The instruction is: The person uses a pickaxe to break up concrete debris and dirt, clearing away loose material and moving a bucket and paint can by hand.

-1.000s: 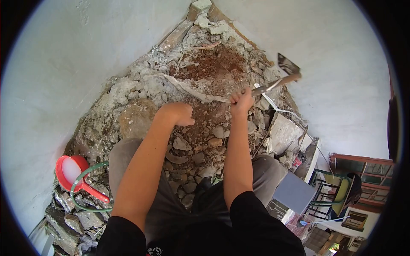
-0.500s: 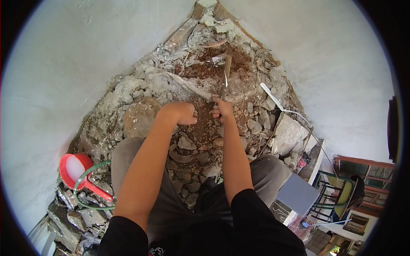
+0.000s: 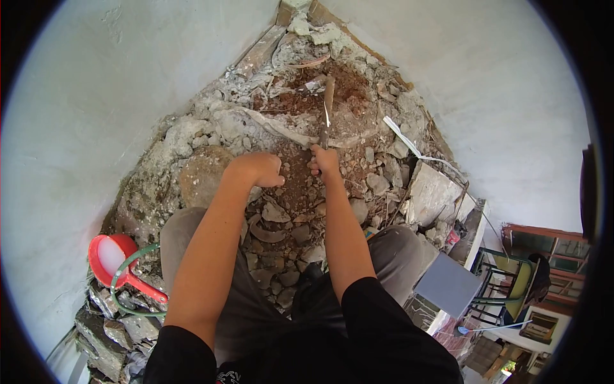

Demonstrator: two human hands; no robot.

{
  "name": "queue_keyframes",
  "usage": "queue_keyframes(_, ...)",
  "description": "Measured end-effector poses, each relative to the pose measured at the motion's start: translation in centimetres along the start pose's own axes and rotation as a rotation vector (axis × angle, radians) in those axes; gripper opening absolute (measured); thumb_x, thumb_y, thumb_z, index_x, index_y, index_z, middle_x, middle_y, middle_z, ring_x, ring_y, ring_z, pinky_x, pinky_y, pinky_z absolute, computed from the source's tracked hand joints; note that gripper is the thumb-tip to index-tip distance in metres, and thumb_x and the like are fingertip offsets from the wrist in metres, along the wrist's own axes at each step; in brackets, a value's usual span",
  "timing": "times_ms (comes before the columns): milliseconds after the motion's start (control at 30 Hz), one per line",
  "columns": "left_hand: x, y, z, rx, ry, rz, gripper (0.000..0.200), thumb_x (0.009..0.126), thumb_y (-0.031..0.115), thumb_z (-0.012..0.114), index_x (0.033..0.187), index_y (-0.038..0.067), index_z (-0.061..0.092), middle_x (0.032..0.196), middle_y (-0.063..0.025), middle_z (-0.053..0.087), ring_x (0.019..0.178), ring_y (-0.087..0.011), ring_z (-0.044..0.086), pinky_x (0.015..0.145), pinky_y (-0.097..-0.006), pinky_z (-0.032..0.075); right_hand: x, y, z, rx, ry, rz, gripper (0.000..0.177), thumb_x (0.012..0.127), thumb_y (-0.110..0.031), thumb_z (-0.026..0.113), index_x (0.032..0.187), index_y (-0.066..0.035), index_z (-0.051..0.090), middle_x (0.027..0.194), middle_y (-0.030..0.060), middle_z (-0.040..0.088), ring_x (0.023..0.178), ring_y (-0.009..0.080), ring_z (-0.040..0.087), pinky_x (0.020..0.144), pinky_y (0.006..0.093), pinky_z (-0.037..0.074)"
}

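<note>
My right hand (image 3: 325,162) is wrapped around the dark grip of a long flat-bladed tool (image 3: 329,96), machete-like. Its brownish blade points away from me over the loose reddish soil (image 3: 350,82), with a bright glint along one edge. Off to its left, my left hand (image 3: 261,169) is curled closed above the dirt, wrist bent; the fingers face away from view and whatever they hold is hidden. A pale cloth-like strip (image 3: 281,130) crosses the rubble just beyond both hands. Broken stones (image 3: 275,212) lie below them, between my knees.
Two pale walls (image 3: 128,83) meet at the far corner. On the left, a red dipper (image 3: 131,253) sits by a green hose (image 3: 117,291) and large stones. At right are a concrete slab (image 3: 430,195), a white strip (image 3: 401,136), a grey panel (image 3: 449,285) and chairs (image 3: 508,281).
The whole view has shifted slightly, with the rubble appearing a little further left and up. My right hand and the blade stand more upright in view; both hands keep their closed shape.
</note>
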State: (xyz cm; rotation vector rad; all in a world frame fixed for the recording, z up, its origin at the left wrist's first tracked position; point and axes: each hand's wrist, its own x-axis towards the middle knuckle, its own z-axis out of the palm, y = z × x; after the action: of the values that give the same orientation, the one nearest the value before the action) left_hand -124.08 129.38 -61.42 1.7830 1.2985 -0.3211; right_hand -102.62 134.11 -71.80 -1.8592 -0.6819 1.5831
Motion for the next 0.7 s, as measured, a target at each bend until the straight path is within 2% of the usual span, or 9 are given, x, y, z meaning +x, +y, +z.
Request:
queue_keyframes(133, -0.2, 0.1, 0.1, -0.010, 0.008, -0.006, 0.041, 0.082, 0.038, 0.058, 0.105, 0.005, 0.064, 0.096, -0.0142, 0.066, 0.089, -0.0277, 0.063, 0.077, -0.0400, 0.049, -0.5, 0.1, 0.3, -0.035, 0.055, -0.063, 0.026, 0.083, -0.014, 0.062, 0.066, -0.007, 0.044, 0.055, 0.0034, 0.044, 0.040, 0.0138, 0.041, 0.036, 0.0306, 0.029)
queue_keyframes(267, -0.7, 0.1, 0.2, 0.001, 0.020, -0.007, 0.040, 0.082, 0.039, 0.058, 0.104, 0.005, 0.064, 0.098, -0.0144, 0.066, 0.091, -0.0279, 0.063, 0.078, -0.0403, 0.049, -0.4, 0.7, 0.3, 0.035, 0.009, -0.107, 0.026, 0.082, -0.014, 0.063, 0.065, -0.007, 0.044, 0.053, 0.0033, 0.045, 0.039, 0.0144, 0.043, 0.037, 0.0311, 0.031)
queue_keyframes(333, -1.0, 0.2, 0.1, 0.000, 0.021, -0.010, 0.040, 0.082, 0.039, 0.058, 0.104, 0.006, 0.064, 0.099, -0.0146, 0.066, 0.092, -0.0282, 0.063, 0.079, -0.0405, 0.049, -0.6, 0.9, 0.4, 0.022, 0.016, -0.141, 0.030, 0.084, -0.015, 0.064, 0.066, -0.010, 0.040, 0.051, 0.0007, 0.039, 0.039, 0.0133, 0.038, 0.039, 0.0310, 0.028)
queue_keyframes(433, -1.3, 0.3, 0.0, 0.008, 0.014, -0.024, 0.041, 0.082, 0.039, 0.059, 0.104, 0.006, 0.064, 0.100, -0.0149, 0.066, 0.092, -0.0287, 0.063, 0.079, -0.0407, 0.049, -0.3, 1.2, 0.5, 0.047, 0.014, -0.145, 0.029, 0.083, -0.014, 0.063, 0.063, -0.008, 0.043, 0.050, 0.0026, 0.043, 0.037, 0.0146, 0.043, 0.037, 0.0323, 0.033)
queue_keyframes(700, -2.5, 0.6, 0.0, 0.010, 0.030, -0.040, 0.041, 0.082, 0.040, 0.059, 0.104, 0.006, 0.064, 0.101, -0.0150, 0.066, 0.094, -0.0293, 0.063, 0.080, -0.0404, 0.049, -0.2, 1.9, 0.6, 0.101, 0.007, -0.145, 0.029, 0.083, -0.016, 0.062, 0.063, -0.010, 0.042, 0.049, 0.0026, 0.043, 0.037, 0.0147, 0.044, 0.038, 0.0327, 0.034)
